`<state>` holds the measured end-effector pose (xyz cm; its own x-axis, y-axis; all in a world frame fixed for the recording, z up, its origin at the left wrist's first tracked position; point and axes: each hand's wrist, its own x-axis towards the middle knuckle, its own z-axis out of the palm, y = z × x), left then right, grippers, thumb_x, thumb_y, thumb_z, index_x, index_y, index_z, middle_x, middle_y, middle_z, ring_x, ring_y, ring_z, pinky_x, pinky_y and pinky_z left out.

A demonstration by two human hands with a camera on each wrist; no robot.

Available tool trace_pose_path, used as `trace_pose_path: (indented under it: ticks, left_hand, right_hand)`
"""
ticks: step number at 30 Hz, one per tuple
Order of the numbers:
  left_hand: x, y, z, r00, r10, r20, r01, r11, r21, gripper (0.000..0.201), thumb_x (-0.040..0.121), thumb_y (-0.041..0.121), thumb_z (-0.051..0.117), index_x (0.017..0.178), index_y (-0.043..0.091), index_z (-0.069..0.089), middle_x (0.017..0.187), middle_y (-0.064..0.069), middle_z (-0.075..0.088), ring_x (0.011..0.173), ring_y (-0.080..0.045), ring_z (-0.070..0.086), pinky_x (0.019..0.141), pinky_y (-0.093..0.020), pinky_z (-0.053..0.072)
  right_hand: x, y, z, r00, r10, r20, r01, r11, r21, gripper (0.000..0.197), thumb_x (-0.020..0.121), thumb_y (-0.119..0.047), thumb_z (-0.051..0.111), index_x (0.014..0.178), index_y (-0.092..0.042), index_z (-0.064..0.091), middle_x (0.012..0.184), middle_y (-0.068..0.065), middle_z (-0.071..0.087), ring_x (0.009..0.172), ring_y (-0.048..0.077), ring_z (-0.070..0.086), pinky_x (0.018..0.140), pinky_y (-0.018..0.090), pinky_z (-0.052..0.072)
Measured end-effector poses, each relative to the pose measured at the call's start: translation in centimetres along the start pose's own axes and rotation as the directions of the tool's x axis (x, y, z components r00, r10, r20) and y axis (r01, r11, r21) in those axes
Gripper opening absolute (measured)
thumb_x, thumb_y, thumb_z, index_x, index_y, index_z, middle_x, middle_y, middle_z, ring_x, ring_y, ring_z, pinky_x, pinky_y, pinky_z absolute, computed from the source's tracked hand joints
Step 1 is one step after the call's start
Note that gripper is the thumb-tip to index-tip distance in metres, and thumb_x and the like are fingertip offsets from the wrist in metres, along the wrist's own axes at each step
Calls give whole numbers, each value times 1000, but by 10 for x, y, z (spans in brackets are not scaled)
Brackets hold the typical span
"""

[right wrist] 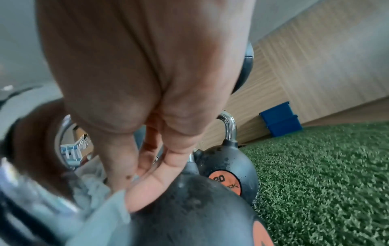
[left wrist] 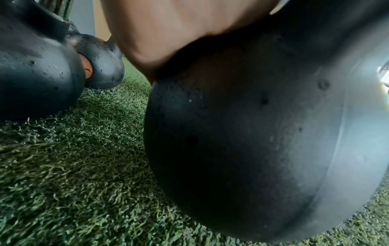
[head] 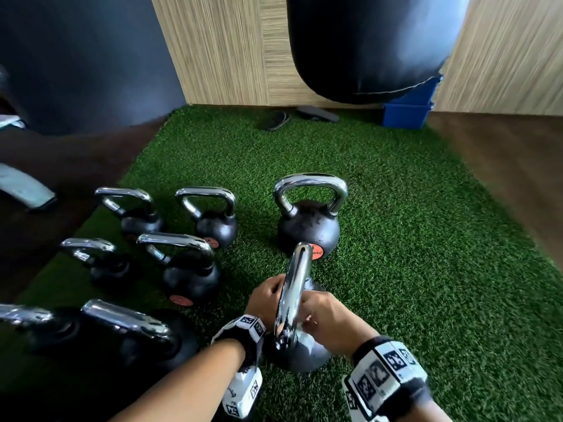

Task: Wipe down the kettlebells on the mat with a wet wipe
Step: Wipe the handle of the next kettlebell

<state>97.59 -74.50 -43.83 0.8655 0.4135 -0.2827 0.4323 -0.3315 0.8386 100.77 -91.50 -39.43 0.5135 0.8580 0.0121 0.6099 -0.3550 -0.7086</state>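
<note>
A black kettlebell [head: 304, 354] with a chrome handle [head: 292, 293] stands on the green turf mat [head: 426, 269] right in front of me. My left hand [head: 265, 296] curls over its left shoulder beside the handle, and the palm [left wrist: 179, 33] lies on the dark body [left wrist: 252, 141]. My right hand [head: 323, 315] pinches a pale wet wipe [head: 305, 323] against the base of the handle. In the right wrist view the fingers [right wrist: 147, 179] press the wipe [right wrist: 101, 216] onto the top of the kettlebell [right wrist: 189, 216].
Several more kettlebells stand on the mat: one just behind [head: 307, 226], others to the left [head: 189, 269] and near left [head: 137, 333]. A black punching bag [head: 365, 47] hangs ahead. A blue box [head: 408, 111] and sandals [head: 277, 120] lie by the wooden wall.
</note>
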Motion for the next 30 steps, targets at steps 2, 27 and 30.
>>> trace_pose_path:
  ticks: [2,27,30]
  left_hand:
    - [1,-2,0,1000,-18,-17,18,1000,-14,18,98,17,59,84,24,69,108,-15,73,80,-13,66,70,-17,47]
    - [0,1,-2,999,45,-21,-46,995,-92,20,97,25,59,87,39,67,103,2,72,103,-22,68,88,-26,51]
    - [0,-1,-3,997,69,-21,-69,998,3,20,99,20,58,112,28,71,101,13,63,94,-9,61,80,-17,43]
  right_hand:
    - [1,-3,-6,998,29,60,-34,996,79,15,90,7,61,96,1,73,112,4,70,100,15,68,84,26,58]
    - [9,9,9,998,27,54,-59,299,952,36,79,16,62,113,24,56,111,39,59,96,41,59,85,45,52]
    - [15,10,10,992,107,-62,39,208,977,32,82,21,60,114,24,56,111,38,61,88,36,69,81,43,60]
